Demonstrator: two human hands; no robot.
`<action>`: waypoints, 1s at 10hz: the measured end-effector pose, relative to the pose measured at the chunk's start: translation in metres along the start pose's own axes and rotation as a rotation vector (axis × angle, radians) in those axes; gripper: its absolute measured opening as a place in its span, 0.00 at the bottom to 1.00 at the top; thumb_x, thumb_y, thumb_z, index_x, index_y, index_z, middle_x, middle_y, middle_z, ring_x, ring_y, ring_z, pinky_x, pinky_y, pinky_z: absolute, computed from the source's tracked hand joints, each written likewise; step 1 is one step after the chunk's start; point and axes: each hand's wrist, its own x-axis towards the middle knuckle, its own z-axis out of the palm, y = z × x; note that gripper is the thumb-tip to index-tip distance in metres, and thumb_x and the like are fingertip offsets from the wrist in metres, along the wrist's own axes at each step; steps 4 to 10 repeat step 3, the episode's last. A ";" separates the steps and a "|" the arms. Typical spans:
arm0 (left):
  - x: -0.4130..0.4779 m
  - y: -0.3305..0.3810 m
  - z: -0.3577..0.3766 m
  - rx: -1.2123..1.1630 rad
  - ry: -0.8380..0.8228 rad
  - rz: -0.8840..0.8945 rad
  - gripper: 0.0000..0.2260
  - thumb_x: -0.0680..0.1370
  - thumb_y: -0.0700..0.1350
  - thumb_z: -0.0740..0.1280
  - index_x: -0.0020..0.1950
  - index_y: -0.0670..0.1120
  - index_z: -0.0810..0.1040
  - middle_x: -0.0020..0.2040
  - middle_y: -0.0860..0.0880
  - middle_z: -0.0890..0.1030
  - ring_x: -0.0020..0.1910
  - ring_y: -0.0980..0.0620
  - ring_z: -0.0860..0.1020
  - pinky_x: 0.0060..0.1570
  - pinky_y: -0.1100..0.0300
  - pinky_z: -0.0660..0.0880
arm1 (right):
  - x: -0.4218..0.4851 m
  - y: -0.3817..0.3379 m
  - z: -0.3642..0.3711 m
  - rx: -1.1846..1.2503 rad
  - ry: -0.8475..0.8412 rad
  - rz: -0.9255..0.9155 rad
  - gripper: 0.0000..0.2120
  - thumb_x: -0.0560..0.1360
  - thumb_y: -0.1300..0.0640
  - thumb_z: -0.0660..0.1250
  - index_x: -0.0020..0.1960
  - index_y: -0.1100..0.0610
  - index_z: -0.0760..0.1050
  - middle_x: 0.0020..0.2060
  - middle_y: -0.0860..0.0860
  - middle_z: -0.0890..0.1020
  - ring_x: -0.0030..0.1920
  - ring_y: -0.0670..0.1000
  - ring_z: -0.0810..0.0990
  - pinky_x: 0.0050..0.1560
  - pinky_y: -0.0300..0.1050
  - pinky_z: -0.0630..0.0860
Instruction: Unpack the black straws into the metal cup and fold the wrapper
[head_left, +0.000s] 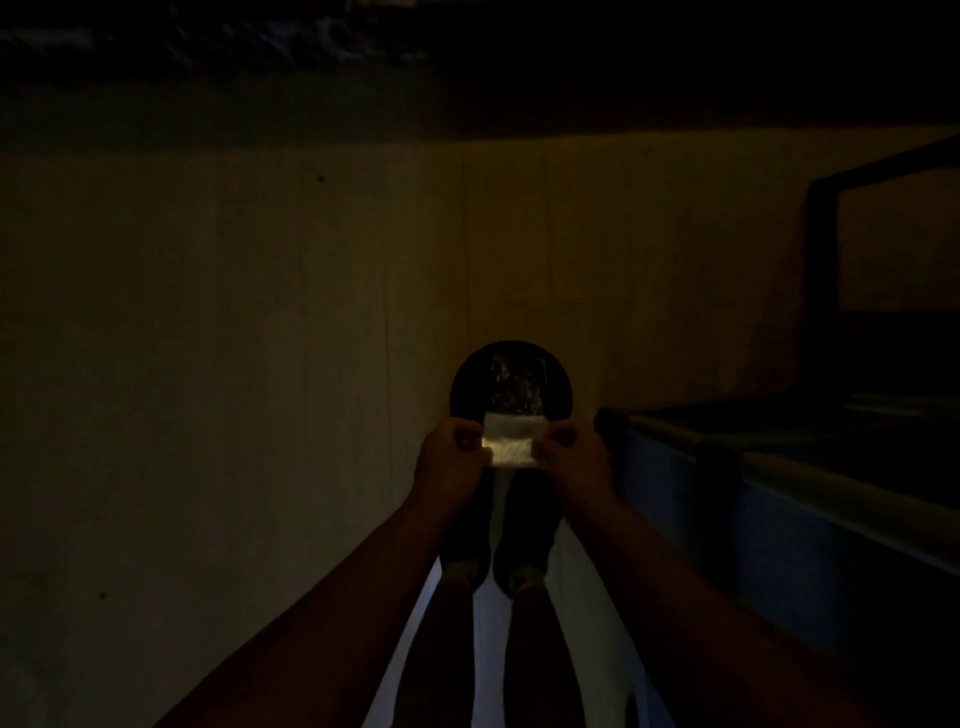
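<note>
Wrapper (511, 441) pinched between left hand (451, 453); right hand (570, 457).

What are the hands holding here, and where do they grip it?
Both hands pinch the clear wrapper: left hand at its left edge, right hand at its right edge.

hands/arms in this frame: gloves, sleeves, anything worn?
Both bare. The left hand and right hand show no gloves, and both forearms are uncovered down to the frame edge, with no sleeve cuffs in view. No watch, band or ring is visible, though the dim light could hide small items.
</note>
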 end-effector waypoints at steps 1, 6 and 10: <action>0.046 -0.020 0.009 -0.010 0.003 -0.004 0.12 0.73 0.31 0.67 0.55 0.40 0.79 0.51 0.42 0.82 0.51 0.45 0.80 0.52 0.51 0.77 | 0.053 0.016 0.021 -0.016 0.028 0.024 0.10 0.73 0.68 0.67 0.54 0.67 0.78 0.50 0.65 0.82 0.51 0.61 0.81 0.52 0.55 0.78; 0.108 -0.055 0.020 -0.200 -0.084 -0.175 0.19 0.75 0.34 0.69 0.65 0.43 0.72 0.54 0.44 0.78 0.50 0.45 0.78 0.44 0.54 0.78 | 0.111 0.050 0.039 0.061 0.007 0.050 0.22 0.75 0.65 0.69 0.67 0.65 0.68 0.54 0.56 0.77 0.54 0.55 0.78 0.51 0.47 0.74; 0.108 -0.055 0.020 -0.200 -0.084 -0.175 0.19 0.75 0.34 0.69 0.65 0.43 0.72 0.54 0.44 0.78 0.50 0.45 0.78 0.44 0.54 0.78 | 0.111 0.050 0.039 0.061 0.007 0.050 0.22 0.75 0.65 0.69 0.67 0.65 0.68 0.54 0.56 0.77 0.54 0.55 0.78 0.51 0.47 0.74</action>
